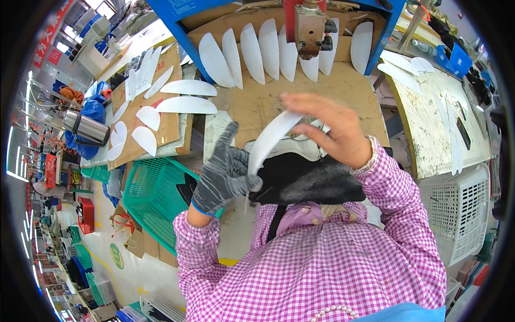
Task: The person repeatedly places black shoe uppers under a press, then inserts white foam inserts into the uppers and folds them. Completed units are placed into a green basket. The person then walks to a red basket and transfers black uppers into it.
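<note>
At the near edge of the cardboard-covered tabletop [348,94], one curved white strip [272,134] is held up before the torso, running obliquely between two hands. Gloved left hand [225,172]: fingers clamped on the strip's lower end, one digit raised clear. Bare right hand [335,126]: thumb and fingers stand apart about the upper end — motion blur hides the contact, so a firm grip cannot be confirmed.

Handling: support the strip by its ends and edges, so that the faces stay unmarked. Let the gloved hand bear the load while the bare hand steadies the tip. Apply light, even pressure; a sharp bend would probably crease so slender a piece. Check the direction of the curve before releasing either end.

Clearance: hold the strip away from the metal press head [311,37] and the row of white half-moon pieces [268,51] under the blue machine frame [214,5] — a knock could upset their spacing.
</note>
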